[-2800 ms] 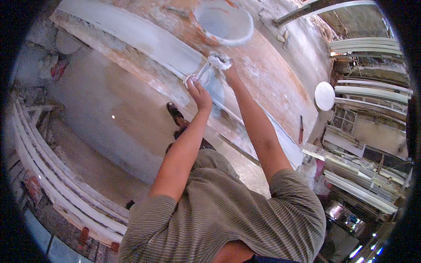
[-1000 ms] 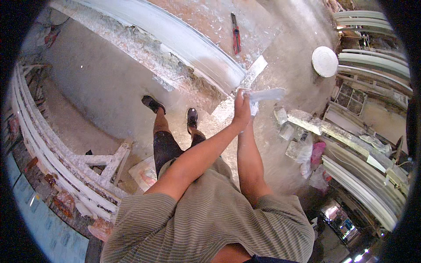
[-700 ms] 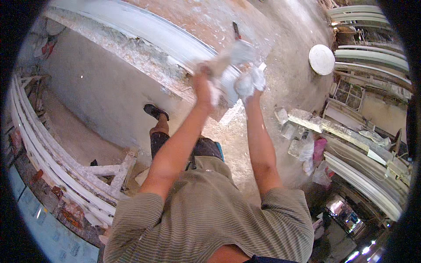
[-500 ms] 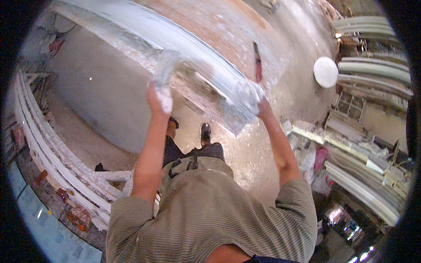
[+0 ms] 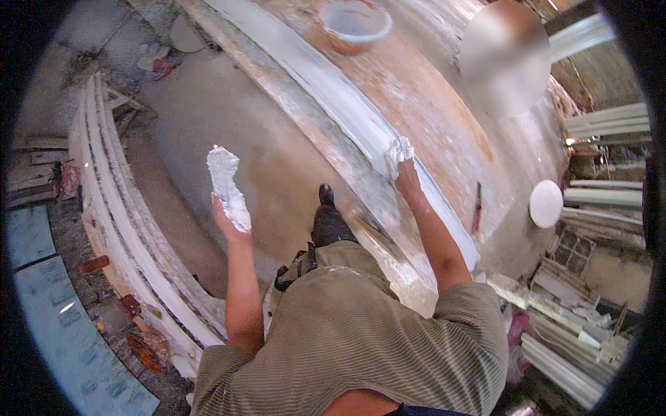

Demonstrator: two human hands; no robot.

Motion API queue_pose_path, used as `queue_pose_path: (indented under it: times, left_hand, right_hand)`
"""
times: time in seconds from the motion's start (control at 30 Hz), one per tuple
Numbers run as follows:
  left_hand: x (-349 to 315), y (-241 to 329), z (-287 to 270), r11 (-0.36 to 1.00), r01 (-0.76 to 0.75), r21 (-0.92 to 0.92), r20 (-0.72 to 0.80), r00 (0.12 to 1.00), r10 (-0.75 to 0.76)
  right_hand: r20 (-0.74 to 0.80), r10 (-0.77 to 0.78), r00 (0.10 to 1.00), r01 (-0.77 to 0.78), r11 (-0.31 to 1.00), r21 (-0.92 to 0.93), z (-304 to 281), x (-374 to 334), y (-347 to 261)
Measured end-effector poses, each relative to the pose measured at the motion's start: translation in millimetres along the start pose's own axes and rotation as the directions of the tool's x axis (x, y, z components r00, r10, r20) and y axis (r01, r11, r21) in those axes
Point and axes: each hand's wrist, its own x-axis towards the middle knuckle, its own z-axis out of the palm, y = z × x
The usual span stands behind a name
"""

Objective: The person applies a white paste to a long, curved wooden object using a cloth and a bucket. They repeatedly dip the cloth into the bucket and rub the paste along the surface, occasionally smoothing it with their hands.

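Note:
A long white plaster moulding strip (image 5: 316, 80) runs diagonally along the near side of a work surface. My right hand (image 5: 402, 161) touches the strip, its fingers curled and covered in lumpy white plaster. Whatever those fingers hold, if anything, is hidden. Away from the strip, my left hand (image 5: 227, 194) is raised above the floor to the left. A thick white plaster coat covers it, so its fingers cannot be made out separately. A dark-and-red tool (image 5: 477, 208), thin and long, lies to the right of the strip.
A basin (image 5: 355, 26) with a white rim stands on the stained work surface (image 5: 416, 90). At the right are a round white disc (image 5: 546, 204) and stacked mouldings (image 5: 603, 197). Long white pieces (image 5: 111, 180) and blue panels (image 5: 62, 312) lie left. A blurred patch hides part of the top right.
My left hand has moved left, away from the work surface and its strip. My right hand stays at the strip. The view has shifted, bringing the basin into sight.

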Motion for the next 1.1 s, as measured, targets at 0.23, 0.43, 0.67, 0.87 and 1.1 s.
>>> queue_pose_path:
  times: [0.23,0.43,0.67,0.87,1.1]
  left_hand:
    - [156.7,53.1,11.2,0.993,-0.118,-0.017,-0.036,0.992,0.117]
    - [317.2,127.7,30.4,0.981,-0.179,-0.079,-0.042,0.983,0.176]
    - [469.3,197.3,65.8,0.967,-0.232,-0.103,0.004,0.972,0.234]
    - [647.1,246.0,51.9,0.964,-0.215,-0.155,-0.104,0.974,0.2]
    - [858.5,310.7,84.4,0.974,-0.104,-0.2,0.096,0.987,0.125]
  right_hand:
    - [0.051,-0.297,0.953,0.3,0.919,-0.256,32.7,213.9,-146.8]
    - [0.103,-0.278,0.955,0.294,0.933,-0.208,72.2,394.9,-243.7]
    - [0.148,-0.283,0.948,0.306,0.937,-0.167,135.8,601.6,-319.9]
    - [0.012,-0.25,0.968,0.25,0.966,-0.061,176.3,772.5,-414.3]
    - [-0.357,-0.411,0.839,0.444,0.896,0.013,200.7,973.1,-508.3]
